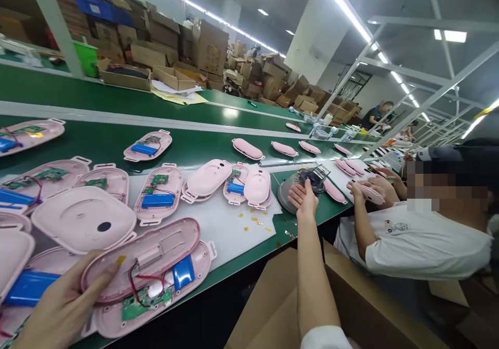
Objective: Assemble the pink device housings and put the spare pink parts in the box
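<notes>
My left hand grips the rim of a pink plastic cover, tilted with its hollow inside showing. A bit of yellow tape is by my thumb. Red and black wires run from this cover to a green circuit board in the matching pink base, which also carries a blue battery. My right hand reaches out to a grey tape dispenser, fingers extended and apart, at its cutter end. Nothing shows in that hand.
Several open pink casings with boards and batteries crowd the left of the green bench. Yellow tape scraps lie on a white sheet. A co-worker sits at right, holding a pink casing. Below stands a cardboard box.
</notes>
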`<state>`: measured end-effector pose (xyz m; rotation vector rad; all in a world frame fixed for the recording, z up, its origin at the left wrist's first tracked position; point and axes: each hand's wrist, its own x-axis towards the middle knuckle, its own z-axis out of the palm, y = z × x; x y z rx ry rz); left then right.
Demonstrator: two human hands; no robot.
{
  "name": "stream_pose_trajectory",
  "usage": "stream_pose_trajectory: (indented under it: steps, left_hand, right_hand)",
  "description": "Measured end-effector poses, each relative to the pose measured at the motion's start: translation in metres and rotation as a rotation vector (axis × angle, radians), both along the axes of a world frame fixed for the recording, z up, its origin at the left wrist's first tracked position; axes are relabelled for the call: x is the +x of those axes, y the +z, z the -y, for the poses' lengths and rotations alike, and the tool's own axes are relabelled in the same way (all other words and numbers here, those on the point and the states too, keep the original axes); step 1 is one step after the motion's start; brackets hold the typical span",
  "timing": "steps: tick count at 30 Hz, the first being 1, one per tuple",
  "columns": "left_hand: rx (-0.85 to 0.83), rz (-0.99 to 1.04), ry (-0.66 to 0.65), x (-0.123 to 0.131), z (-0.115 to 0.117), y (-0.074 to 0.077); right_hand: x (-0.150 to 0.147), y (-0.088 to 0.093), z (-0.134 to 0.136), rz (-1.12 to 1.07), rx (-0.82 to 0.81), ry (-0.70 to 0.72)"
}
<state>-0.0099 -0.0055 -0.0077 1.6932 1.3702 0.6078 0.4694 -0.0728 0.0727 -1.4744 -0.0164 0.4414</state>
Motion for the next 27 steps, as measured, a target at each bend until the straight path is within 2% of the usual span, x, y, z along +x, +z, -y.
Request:
stream_pose_trajectory:
  steps: [4, 7, 10, 12, 13, 17, 19, 20, 22, 24, 27]
  left_hand:
    - [0.086, 0.01, 0.065, 0.005, -0.002, 0.005]
    - [0.095, 0.039, 0.058, 0.011, -0.001, 0.014]
    - [0.058, 0.081, 0.064, 0.017, 0.007, 0.026]
    - [0.065, 0.122, 0.069, 0.022, 0.012, 0.031]
    - [0.069, 0.147, 0.054, 0.024, 0.014, 0.031]
    - [0.056, 0.267, -0.023, 0.028, 0.019, 0.027]
    - [0.046, 0.331, -0.021, 0.029, 0.023, 0.024]
    - [0.044, 0.364, -0.01, 0.03, 0.024, 0.022]
    - [0.034, 0.42, 0.021, 0.03, 0.027, 0.018]
    - [0.019, 0.455, 0.046, 0.03, 0.029, 0.013]
    - [0.014, 0.505, 0.077, 0.031, 0.032, 0.009]
  right_hand:
    - [0.005, 0.005, -0.017, -0.024, 0.023, -0.027]
    - [0.004, 0.006, -0.01, -0.001, 0.014, -0.026]
    - [-0.029, 0.004, 0.005, 0.015, 0.0, 0.029]
    - [-0.075, 0.002, 0.011, 0.105, -0.003, 0.201]
    - [-0.104, 0.001, 0.012, 0.194, 0.004, 0.345]
    - [-0.224, 0.004, 0.008, 0.746, 0.071, 1.092]
    - [-0.266, 0.0, 0.001, 1.05, 0.065, 1.36]
    - [-0.28, -0.004, -0.002, 1.184, 0.033, 1.437]
    - [-0.292, -0.013, -0.008, 1.36, -0.068, 1.504]
    - [-0.292, -0.021, -0.01, 1.4, -0.143, 1.52]
    - [-0.289, -0.023, -0.007, 1.381, -0.171, 1.525]
